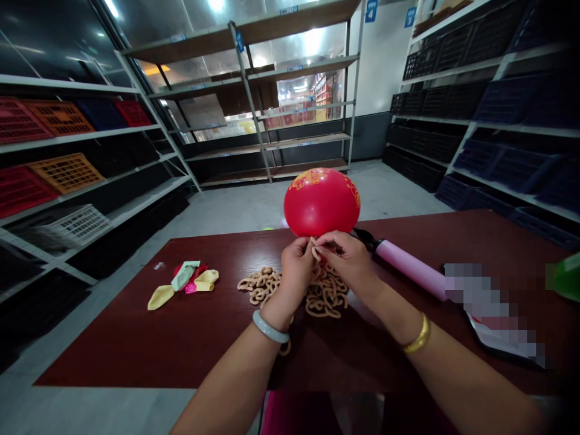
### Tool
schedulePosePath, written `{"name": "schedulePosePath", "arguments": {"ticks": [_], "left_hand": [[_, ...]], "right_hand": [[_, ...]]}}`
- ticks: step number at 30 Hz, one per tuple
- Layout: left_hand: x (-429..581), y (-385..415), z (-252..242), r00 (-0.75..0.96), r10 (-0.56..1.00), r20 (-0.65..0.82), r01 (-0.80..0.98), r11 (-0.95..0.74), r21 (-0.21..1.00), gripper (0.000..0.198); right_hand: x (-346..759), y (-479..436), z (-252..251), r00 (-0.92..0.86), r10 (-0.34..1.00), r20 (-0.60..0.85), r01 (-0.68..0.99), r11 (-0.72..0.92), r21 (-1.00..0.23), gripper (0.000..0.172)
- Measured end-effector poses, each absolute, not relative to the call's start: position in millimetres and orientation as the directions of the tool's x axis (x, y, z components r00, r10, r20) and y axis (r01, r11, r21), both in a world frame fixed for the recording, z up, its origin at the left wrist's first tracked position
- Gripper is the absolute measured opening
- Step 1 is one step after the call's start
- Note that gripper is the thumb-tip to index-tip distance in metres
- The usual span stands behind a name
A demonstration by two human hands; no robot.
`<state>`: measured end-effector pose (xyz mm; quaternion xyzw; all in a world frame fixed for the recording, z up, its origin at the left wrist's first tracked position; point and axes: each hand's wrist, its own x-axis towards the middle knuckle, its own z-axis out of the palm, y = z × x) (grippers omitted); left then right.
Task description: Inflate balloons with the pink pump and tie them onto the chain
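An inflated red balloon with a yellow print floats just above the dark red table, its neck pointing down toward me. My left hand and my right hand meet at that neck, fingers pinched together. A tan rubber band is held between the fingertips at the neck. Beneath my hands lies a heap of tan rubber bands. My left wrist carries a pale bangle, my right wrist a gold one.
A pink hand pump lies on the table right of my hands. Several limp balloons lie at the left. A green balloon shows at the right edge. Metal shelves with crates line both sides.
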<state>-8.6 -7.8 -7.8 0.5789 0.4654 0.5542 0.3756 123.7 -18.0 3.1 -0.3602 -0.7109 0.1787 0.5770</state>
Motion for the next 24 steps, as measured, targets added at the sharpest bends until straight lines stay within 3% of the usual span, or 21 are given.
{"name": "schedulePosePath", "arguments": {"ticks": [5, 10, 19, 24], "left_hand": [[-9, -13, -5, -0.016, 0.908, 0.419, 0.301, -0.395, 0.868, 0.023], [-11, -13, -8, -0.036, 0.897, 0.441, 0.391, -0.393, 0.832, 0.019], [-4, -9, -15, -0.046, 0.936, 0.349, 0.139, -0.34, 0.93, 0.02], [-5, -10, -15, -0.047, 0.917, 0.396, 0.206, -0.379, 0.902, 0.017]], "right_hand": [[124, -19, 6, -0.038, 0.711, 0.703, 0.374, 0.662, -0.649, 0.005], [124, -18, 6, -0.049, 0.745, 0.666, 0.473, 0.605, -0.641, 0.004], [119, -21, 3, -0.019, 0.723, 0.691, 0.595, 0.563, -0.573, 0.01], [122, -22, 6, -0.012, 0.728, 0.686, 0.509, 0.595, -0.622, 0.006]]}}
